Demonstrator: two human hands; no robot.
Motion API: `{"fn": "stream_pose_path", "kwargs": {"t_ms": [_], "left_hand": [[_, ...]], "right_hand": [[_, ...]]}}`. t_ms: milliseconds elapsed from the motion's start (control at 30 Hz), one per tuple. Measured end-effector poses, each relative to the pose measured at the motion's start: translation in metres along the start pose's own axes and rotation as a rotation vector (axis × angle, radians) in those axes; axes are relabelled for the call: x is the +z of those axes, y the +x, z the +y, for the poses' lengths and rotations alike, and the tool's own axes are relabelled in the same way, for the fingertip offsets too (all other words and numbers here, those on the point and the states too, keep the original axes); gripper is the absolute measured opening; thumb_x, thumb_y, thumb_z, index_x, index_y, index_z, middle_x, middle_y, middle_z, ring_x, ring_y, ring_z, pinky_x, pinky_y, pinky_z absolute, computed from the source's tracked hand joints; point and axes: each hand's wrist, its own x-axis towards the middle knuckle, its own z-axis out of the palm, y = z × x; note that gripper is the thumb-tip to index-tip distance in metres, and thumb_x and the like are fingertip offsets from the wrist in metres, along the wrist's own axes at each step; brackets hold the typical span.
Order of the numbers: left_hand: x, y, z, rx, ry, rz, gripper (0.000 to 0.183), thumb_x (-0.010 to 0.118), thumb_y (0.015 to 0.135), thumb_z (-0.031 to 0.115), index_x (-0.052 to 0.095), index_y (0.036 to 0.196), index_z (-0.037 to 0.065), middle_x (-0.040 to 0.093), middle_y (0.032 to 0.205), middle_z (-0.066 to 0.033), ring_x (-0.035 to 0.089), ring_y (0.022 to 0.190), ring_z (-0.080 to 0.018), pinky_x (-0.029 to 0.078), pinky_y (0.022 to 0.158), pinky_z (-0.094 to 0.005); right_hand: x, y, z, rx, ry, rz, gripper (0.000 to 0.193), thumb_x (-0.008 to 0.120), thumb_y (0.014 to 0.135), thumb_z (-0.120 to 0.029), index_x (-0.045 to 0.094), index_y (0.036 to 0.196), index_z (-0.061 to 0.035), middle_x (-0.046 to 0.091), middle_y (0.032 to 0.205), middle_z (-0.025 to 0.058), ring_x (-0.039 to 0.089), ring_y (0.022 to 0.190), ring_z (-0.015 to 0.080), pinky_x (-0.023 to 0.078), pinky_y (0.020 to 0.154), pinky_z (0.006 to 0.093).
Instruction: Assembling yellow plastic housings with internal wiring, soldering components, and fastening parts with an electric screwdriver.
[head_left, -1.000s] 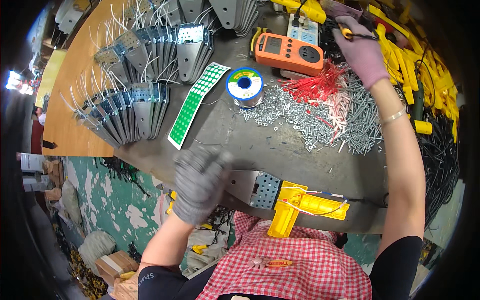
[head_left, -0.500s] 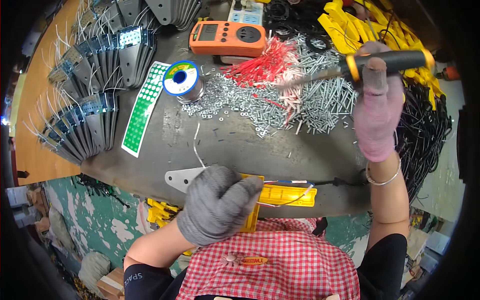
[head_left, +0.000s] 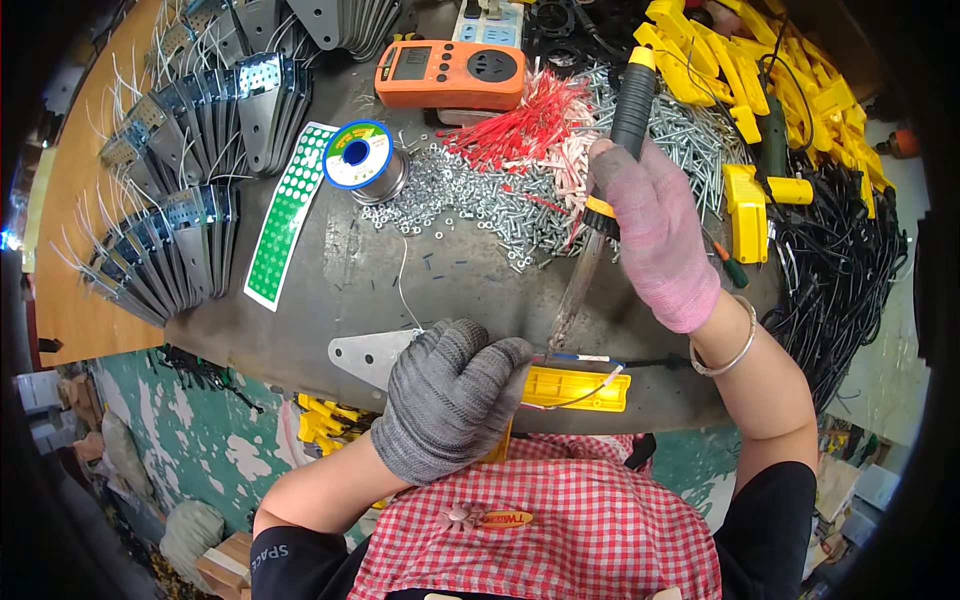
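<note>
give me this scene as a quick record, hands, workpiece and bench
left hand: grey glove, covering part of yellow housing and metal plate
right hand: pink glove, gripping black-handled tool
tool's lower end: close to wires; contact unclear
bench: wire spool, orange meter, loose screws, green-dotted sheet
right side: yellow casings, black cables

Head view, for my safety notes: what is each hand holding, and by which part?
Right hand: the soldering iron, by its black handle near the yellow ring. Left hand: over the metal plate and yellow housing; whether or where it grips them is hidden.
</note>
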Motion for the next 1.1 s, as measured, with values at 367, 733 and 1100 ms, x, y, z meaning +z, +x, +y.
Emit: {"fn": "stream_pose_path", "kwargs": {"t_ms": [367,733,1100], "left_hand": [[0.003,0.003,0.001,-0.020,0.007,0.001,0.024,0.076,0.079,0.000,0.071,0.101,0.006,0.060,0.080,-0.0112,0.060,0.069,-0.0297,0.049,0.060,-0.0413],[-0.024,-0.023,0.028,-0.247,-0.309,-0.027,0.021,0.074,0.080,-0.002,0.068,0.100,0.003,0.064,0.090,-0.0139,0.065,0.076,-0.0295,0.054,0.066,-0.0369],[0.009,-0.038,0.027,-0.078,0.061,0.063,0.030,0.082,0.068,0.001,0.076,0.095,0.012,0.061,0.112,-0.0132,0.060,0.097,-0.0271,0.054,0.073,-0.0338]], "right_hand": [[0.002,0.003,-0.001,0.031,0.002,-0.019,0.029,0.057,0.103,-0.030,0.061,0.095,-0.0030,0.053,0.075,-0.0014,0.048,0.070,0.0070,0.041,0.061,0.0270],[-0.007,-0.007,0.022,-0.013,-0.248,-0.079,0.020,0.047,0.102,-0.016,0.058,0.113,-0.0023,0.055,0.089,0.0124,0.054,0.079,0.0233,0.045,0.073,0.0328],[0.001,-0.033,0.000,-0.049,-0.112,-0.064,0.026,0.057,0.101,-0.027,0.059,0.093,-0.0028,0.052,0.073,-0.0022,0.046,0.068,0.0083,0.040,0.061,0.0280]]}}
